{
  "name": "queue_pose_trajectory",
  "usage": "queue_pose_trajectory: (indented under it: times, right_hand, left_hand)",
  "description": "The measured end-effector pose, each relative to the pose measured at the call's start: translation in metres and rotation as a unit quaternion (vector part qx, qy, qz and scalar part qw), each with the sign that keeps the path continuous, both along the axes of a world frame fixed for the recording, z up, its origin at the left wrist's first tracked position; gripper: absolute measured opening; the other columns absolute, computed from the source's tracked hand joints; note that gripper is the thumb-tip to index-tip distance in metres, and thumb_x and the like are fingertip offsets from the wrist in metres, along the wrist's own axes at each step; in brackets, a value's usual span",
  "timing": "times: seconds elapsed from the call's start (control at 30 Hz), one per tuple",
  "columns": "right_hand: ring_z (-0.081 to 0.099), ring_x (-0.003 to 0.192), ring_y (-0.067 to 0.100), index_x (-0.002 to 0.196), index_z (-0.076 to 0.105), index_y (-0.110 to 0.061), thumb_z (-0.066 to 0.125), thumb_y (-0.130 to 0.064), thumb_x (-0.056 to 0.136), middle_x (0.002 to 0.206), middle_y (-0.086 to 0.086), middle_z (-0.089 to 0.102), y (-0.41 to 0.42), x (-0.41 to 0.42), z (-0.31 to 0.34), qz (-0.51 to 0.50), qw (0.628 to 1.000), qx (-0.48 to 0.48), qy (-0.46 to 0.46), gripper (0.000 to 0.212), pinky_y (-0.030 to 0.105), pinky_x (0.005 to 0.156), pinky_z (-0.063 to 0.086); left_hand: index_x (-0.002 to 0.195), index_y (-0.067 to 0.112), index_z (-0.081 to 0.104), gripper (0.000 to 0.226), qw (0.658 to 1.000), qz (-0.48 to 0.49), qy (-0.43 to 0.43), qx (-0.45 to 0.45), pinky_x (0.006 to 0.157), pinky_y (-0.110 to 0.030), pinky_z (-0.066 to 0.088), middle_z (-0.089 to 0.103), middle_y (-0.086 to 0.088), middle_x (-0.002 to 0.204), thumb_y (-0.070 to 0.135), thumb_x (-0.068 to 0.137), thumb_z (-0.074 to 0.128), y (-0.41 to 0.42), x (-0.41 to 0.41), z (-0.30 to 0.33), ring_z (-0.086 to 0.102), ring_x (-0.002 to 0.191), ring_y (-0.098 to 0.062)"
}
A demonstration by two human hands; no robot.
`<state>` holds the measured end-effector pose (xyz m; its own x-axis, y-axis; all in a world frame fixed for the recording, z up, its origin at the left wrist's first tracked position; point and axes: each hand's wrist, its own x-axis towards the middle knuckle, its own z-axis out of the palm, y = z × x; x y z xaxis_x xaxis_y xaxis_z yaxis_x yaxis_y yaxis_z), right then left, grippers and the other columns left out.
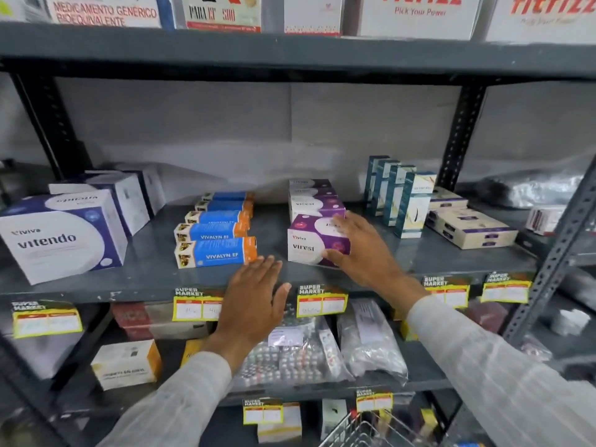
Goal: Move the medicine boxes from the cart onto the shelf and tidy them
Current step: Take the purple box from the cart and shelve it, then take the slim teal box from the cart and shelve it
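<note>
Head view: the front Virest box (306, 243) is seen on the middle shelf (145, 272), at the head of a row of purple boxes (314, 204). Its right end is covered by the right grip (358, 250), fingers laid straight on top and thumb spread against the front face. The left grip (254, 301) is held flat and spread just beside the front Vivalyn EF box (213, 251). A wire cart (364, 430) is glimpsed below.

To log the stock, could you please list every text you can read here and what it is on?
"vitendo": white-blue box
"VIVALYN EF": blue box
"virest": purple box
"Pick Your Power": top box
"MEDICAMENTO GENÉRICO": top-left box
"SUPER MARKET": price tag
The handwritten prices are too blurred to read.
</note>
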<state>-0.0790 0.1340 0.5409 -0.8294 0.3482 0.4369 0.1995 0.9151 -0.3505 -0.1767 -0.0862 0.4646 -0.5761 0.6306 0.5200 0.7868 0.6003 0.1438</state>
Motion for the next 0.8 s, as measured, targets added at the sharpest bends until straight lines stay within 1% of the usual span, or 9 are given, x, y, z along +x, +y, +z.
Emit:
queue_pose_trajectory:
  times: [0.07, 0.17, 0.27, 0.37, 0.47, 0.57, 0.67, 0.73, 0.8]
  right_hand:
    - [0.032, 0.149, 0.025, 0.152, 0.042, -0.019, 0.068, -0.046, 0.093, 0.16, 0.007, 0.039, -0.003, 0.021, -0.018, 0.011, 0.996, 0.023, 0.081, 0.07, 0.037, 0.122, 0.027]
    - [0.05, 0.135, 0.025, 0.133, 0.062, -0.009, 0.067, -0.025, 0.096, 0.14, 0.011, 0.058, -0.007, 0.063, -0.059, 0.063, 0.966, 0.063, 0.241, 0.041, 0.027, 0.117, 0.033]
    - [0.06, 0.118, 0.027, 0.113, 0.073, -0.004, 0.067, -0.01, 0.093, 0.12, 0.013, 0.067, -0.005, 0.108, -0.127, 0.1, 0.954, 0.087, 0.268, 0.022, 0.028, 0.107, 0.041]
    - [0.063, 0.114, 0.029, 0.113, 0.074, -0.005, 0.066, -0.01, 0.093, 0.115, 0.013, 0.07, 0.003, 0.155, -0.207, 0.096, 0.986, 0.038, 0.132, 0.022, 0.034, 0.1, 0.049]
    - [0.066, 0.114, 0.035, 0.115, 0.074, -0.009, 0.068, -0.011, 0.088, 0.116, 0.012, 0.073, 0.016, 0.202, -0.284, 0.017, 0.995, -0.076, -0.054, 0.028, 0.041, 0.098, 0.053]
    - [0.066, 0.117, 0.037, 0.122, 0.071, -0.012, 0.071, -0.012, 0.084, 0.124, 0.014, 0.072, 0.031, 0.241, -0.352, -0.082, 0.955, -0.194, -0.208, 0.038, 0.037, 0.099, 0.048]
    - [0.061, 0.125, 0.033, 0.14, 0.059, -0.014, 0.074, -0.023, 0.084, 0.137, 0.016, 0.064, 0.042, 0.278, -0.414, -0.154, 0.875, -0.268, -0.372, 0.058, 0.032, 0.102, 0.043]
    - [0.063, 0.122, 0.033, 0.139, 0.058, -0.013, 0.076, -0.026, 0.083, 0.135, 0.018, 0.066, 0.047, 0.299, -0.452, -0.185, 0.831, -0.308, -0.425, 0.06, 0.03, 0.093, 0.047]
    - [0.069, 0.112, 0.035, 0.13, 0.064, -0.012, 0.076, -0.024, 0.082, 0.122, 0.019, 0.072, 0.048, 0.311, -0.486, -0.192, 0.816, -0.313, -0.446, 0.051, 0.031, 0.083, 0.051]
  left_hand:
    - [0.148, 0.015, 0.047, 0.053, 0.999, -0.012, 0.023, 0.039, 0.125, -0.048, 0.022, 0.049, -0.007, 0.156, 0.045, 0.105, 0.038, 0.0, 0.007, -0.008, 0.037, 0.149, -0.023]
    - [0.148, 0.017, 0.047, 0.05, 0.99, -0.063, 0.057, 0.113, 0.126, -0.054, 0.014, 0.04, -0.009, 0.161, 0.033, 0.101, 0.048, 0.001, 0.035, -0.043, 0.027, 0.154, -0.026]
    - [0.149, 0.019, 0.046, 0.052, 0.987, -0.124, 0.032, 0.094, 0.126, -0.052, 0.01, 0.033, -0.01, 0.165, 0.031, 0.1, 0.051, 0.006, 0.08, -0.11, 0.021, 0.156, -0.03]
    - [0.147, 0.017, 0.05, 0.051, 0.981, -0.171, -0.092, 0.002, 0.126, -0.048, 0.017, 0.038, -0.007, 0.162, 0.03, 0.097, 0.056, 0.008, 0.134, -0.185, 0.025, 0.154, -0.027]
    - [0.146, 0.015, 0.052, 0.051, 0.95, -0.197, -0.21, -0.123, 0.124, -0.046, 0.022, 0.047, -0.008, 0.157, 0.033, 0.098, 0.056, 0.002, 0.183, -0.254, 0.035, 0.15, -0.027]
    - [0.154, 0.017, 0.04, 0.056, 0.9, -0.198, -0.297, -0.25, 0.128, -0.034, 0.007, 0.036, -0.006, 0.164, 0.043, 0.105, 0.043, -0.005, 0.217, -0.304, 0.025, 0.154, -0.023]
    - [0.16, 0.022, 0.024, 0.065, 0.865, -0.18, -0.33, -0.333, 0.128, -0.038, 0.002, 0.02, 0.0, 0.17, 0.056, 0.104, 0.027, -0.007, 0.237, -0.337, 0.009, 0.158, -0.018]
    - [0.16, 0.026, 0.023, 0.069, 0.863, -0.172, -0.301, -0.367, 0.127, -0.045, -0.001, 0.02, 0.003, 0.17, 0.061, 0.101, 0.023, -0.005, 0.243, -0.35, 0.004, 0.158, -0.02]
    - [0.159, 0.029, 0.029, 0.069, 0.873, -0.169, -0.272, -0.368, 0.126, -0.049, 0.001, 0.029, 0.003, 0.167, 0.063, 0.099, 0.022, -0.005, 0.245, -0.358, 0.006, 0.158, -0.021]
